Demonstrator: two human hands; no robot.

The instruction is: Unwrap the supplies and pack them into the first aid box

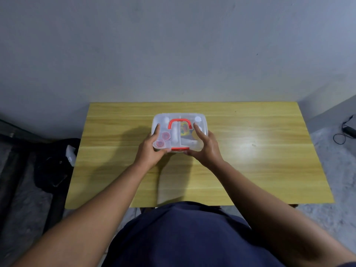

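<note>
Left hand (149, 146) and right hand (205, 144) both clamped on lidded first aid box (179, 120), on wooden table (250, 170)

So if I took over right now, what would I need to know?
Left hand: on the near-left corner of the first aid box, fingers on the lid.
Right hand: on the near-right corner, fingers on the lid.
The box sits mid-table, lid on, red handle lying flat, red latch facing you.
Done: supplies show through the clear lid, and no loose ones are on the table.
Left: I cannot tell whether the latch has clicked; check it, then let go.
</note>
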